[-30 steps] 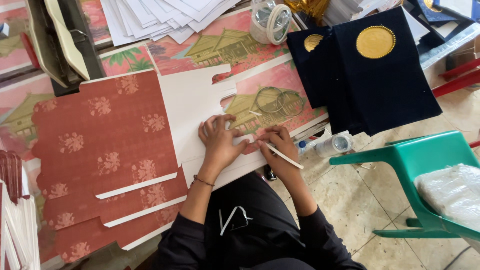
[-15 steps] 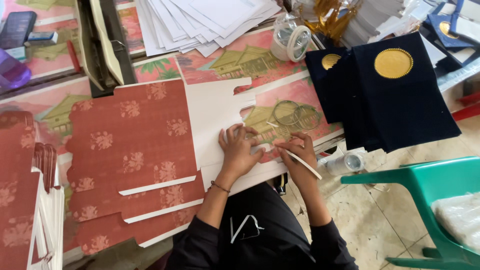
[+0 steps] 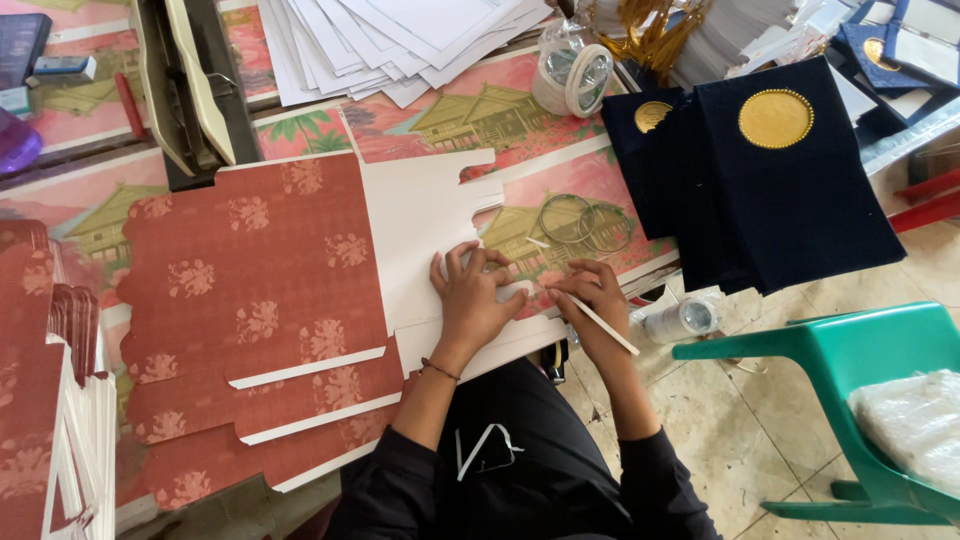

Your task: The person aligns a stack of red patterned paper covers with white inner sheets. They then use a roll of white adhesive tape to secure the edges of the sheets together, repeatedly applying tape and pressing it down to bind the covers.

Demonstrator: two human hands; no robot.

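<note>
At the left of your frame lie flat red flower-patterned box blanks point(image 3: 255, 270); at lower right, a clear-wrapped white bundle point(image 3: 910, 425) on the green chair; far upper left, a dark phone screen point(image 3: 22, 45).

Both hands have slid rightward along the white card point(image 3: 425, 235), the right hand point(image 3: 590, 300) nearing its edge.

Work table point(image 3: 560, 95) covered with a pink pictorial cloth showing houses and palms. Pale tiled floor point(image 3: 720, 430), worn and stained. Green plastic chair point(image 3: 850, 350) beside the table, holding a clear-wrapped white bundle point(image 3: 910, 425). Even daylight.
</note>
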